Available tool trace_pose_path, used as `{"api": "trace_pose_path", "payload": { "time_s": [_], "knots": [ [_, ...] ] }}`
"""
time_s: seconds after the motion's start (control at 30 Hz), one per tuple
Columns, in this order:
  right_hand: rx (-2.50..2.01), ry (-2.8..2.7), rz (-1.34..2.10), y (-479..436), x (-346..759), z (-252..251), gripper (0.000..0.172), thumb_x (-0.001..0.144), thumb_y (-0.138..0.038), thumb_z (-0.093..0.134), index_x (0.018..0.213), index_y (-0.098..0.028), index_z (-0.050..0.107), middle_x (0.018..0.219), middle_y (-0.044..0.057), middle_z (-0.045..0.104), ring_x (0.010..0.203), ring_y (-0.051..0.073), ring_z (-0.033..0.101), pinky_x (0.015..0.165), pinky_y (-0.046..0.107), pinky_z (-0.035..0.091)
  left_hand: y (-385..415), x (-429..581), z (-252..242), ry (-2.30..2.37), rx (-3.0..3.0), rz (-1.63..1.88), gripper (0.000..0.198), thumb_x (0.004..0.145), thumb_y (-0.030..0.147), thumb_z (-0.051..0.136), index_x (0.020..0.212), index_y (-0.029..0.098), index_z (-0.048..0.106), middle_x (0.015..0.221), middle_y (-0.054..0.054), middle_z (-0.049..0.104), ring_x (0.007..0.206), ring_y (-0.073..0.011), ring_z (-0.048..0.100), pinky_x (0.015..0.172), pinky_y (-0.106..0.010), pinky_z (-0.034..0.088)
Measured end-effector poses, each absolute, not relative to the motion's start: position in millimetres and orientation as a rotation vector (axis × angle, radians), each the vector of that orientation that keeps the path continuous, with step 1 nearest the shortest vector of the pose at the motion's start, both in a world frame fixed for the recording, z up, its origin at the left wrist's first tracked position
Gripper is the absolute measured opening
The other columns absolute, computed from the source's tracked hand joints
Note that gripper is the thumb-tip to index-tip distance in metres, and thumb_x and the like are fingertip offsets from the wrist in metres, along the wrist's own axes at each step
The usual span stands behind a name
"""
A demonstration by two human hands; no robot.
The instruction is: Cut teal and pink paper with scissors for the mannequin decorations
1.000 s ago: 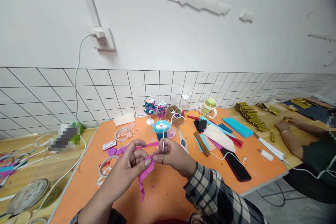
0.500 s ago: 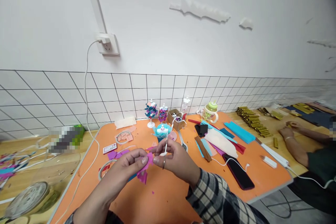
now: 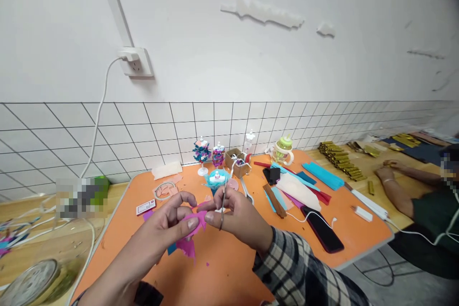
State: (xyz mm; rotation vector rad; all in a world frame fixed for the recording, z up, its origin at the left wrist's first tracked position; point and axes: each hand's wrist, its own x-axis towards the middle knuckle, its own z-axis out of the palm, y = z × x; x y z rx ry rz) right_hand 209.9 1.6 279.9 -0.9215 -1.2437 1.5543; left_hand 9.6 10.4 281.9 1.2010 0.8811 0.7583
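My left hand [image 3: 167,229] is closed on a crumpled piece of pink crepe paper [image 3: 187,247], thumb on top and index finger arched above. From the other side, my right hand [image 3: 244,220] meets the paper's edge with thumb and fingertips. That same hand also carries slim metal scissors [image 3: 223,208], one loop by the thumb; the blades are mostly hidden. Just beyond my fingers stands a small white dress-form figure [image 3: 217,177] wrapped in light blue paper. More pink paper pieces [image 3: 147,215] lie left of my wrist, partly covered by it.
Two decorated mini dress forms [image 3: 202,153] stand near the wall beside a cardboard box [image 3: 238,168]. To the right are a lidded green cup [image 3: 283,150], coloured paper strips [image 3: 322,175] and a phone [image 3: 323,232]. Another person's hands [image 3: 389,172] work near gold rolls [image 3: 340,162].
My left index finger has lifted and arched away from the pink paper. The paper has turned slightly and sits a little further left. The camera view has shifted slightly.
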Motion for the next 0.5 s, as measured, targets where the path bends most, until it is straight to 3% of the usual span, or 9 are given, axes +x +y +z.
{"api": "trace_pose_path", "payload": {
  "time_s": [0.13,0.27,0.37,0.5],
  "knots": [
    [-0.951,-1.193,1.577,7.8,203.9,279.9,0.061,0.052,-0.043,0.096,0.075,-0.021,0.044,0.075,-0.003,0.062,0.072,0.014,0.060,0.070,0.028,0.049,13.4,9.0,278.9,0.921,1.288,0.705,0.045,0.082,0.054,0.077,0.108,0.027,0.052,0.064,0.009,0.054,0.053,-0.0104,0.044,0.049,-0.020,0.032],
    [-0.993,-1.239,1.507,11.2,203.4,280.6,0.058,0.056,-0.043,0.093,0.073,-0.022,0.042,0.076,-0.002,0.062,0.070,0.014,0.058,0.067,0.028,0.048,16.6,4.5,279.2,1.005,1.412,0.683,0.049,0.084,0.063,0.070,0.112,0.025,0.059,0.067,0.005,0.056,0.059,-0.0146,0.049,0.054,-0.024,0.035],
    [-1.017,-1.293,1.426,13.2,206.0,284.7,0.055,0.057,-0.043,0.091,0.072,-0.022,0.042,0.077,-0.001,0.062,0.074,0.016,0.061,0.071,0.030,0.050,18.5,1.3,279.4,1.054,1.505,0.621,0.048,0.083,0.069,0.065,0.093,0.021,0.068,0.070,0.000,0.061,0.065,-0.0182,0.054,0.058,-0.027,0.038],
    [-1.047,-1.277,1.378,15.2,210.0,287.2,0.055,0.057,-0.043,0.092,0.071,-0.022,0.042,0.076,0.000,0.063,0.074,0.016,0.062,0.071,0.030,0.050,20.9,-1.1,277.4,1.034,1.520,0.583,0.045,0.083,0.065,0.068,0.075,0.021,0.067,0.069,-0.002,0.067,0.067,-0.0204,0.060,0.063,-0.028,0.044]
  ]
}}
